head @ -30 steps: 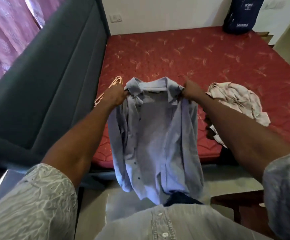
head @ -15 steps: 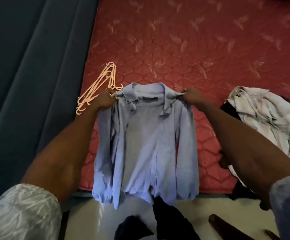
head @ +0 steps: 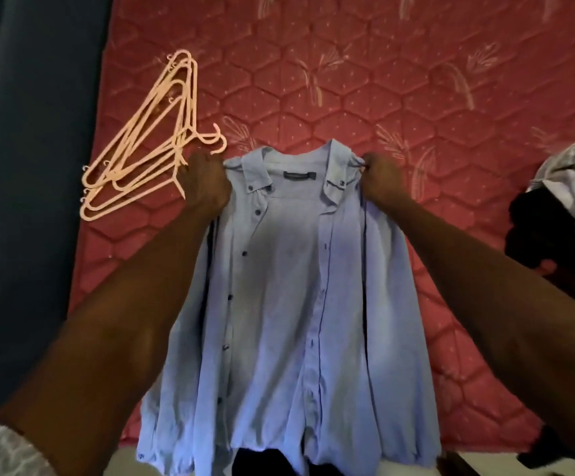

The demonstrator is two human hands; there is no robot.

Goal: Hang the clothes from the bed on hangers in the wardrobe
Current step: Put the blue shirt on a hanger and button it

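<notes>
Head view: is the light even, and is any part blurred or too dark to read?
Head view: dim, uneven light; a shadow darkens the blue shirt at its chest; the dark garment at right shows no detail; the pink hangers are clear; edges look soft.

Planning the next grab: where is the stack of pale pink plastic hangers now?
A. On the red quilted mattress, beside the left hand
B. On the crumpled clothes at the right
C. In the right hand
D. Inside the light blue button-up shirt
A: the stack of pale pink plastic hangers lies on the red quilted mattress beside the left hand, which grips the light blue button-up shirt.
</notes>
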